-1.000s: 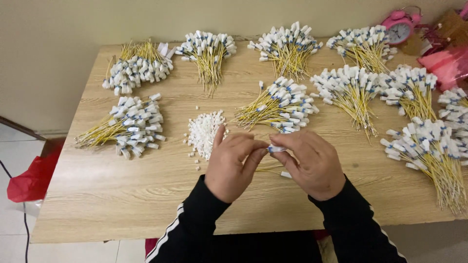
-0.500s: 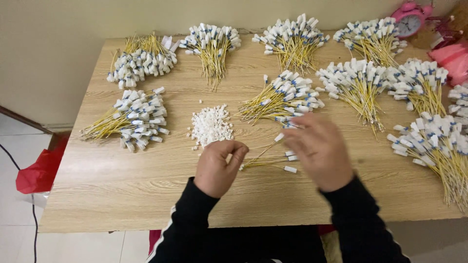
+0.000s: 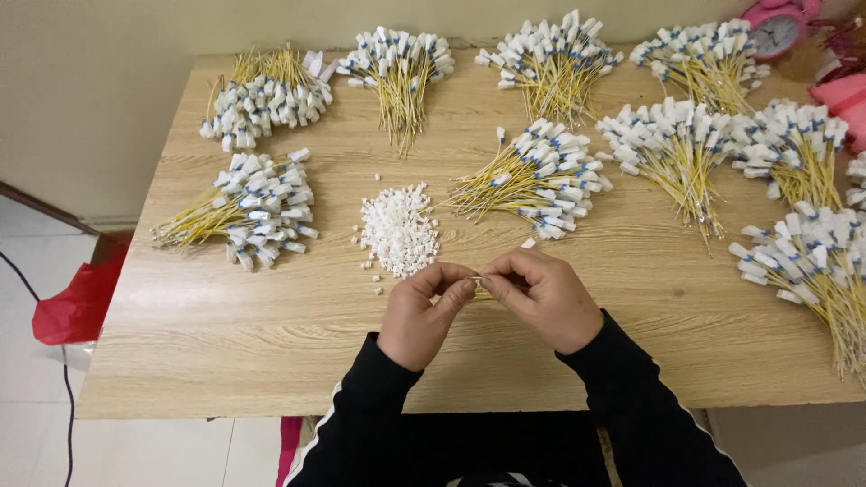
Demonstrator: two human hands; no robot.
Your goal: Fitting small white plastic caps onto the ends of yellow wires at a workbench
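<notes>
At the table's (image 3: 225,343) near edge, left hand (image 3: 422,311) and right hand (image 3: 546,298) pinch 1 thin yellow wire (image 3: 480,287) between fingertips, apparently fitting a cap. About 10 finished bundles (image 3: 541,176) lie around; the pile of loose white caps (image 3: 399,230) remains.

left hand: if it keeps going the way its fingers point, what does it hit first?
The left hand points right, toward the right hand. Their fingertips already meet around a thin yellow wire, so it would hit the wire and those fingers almost at once.
</notes>
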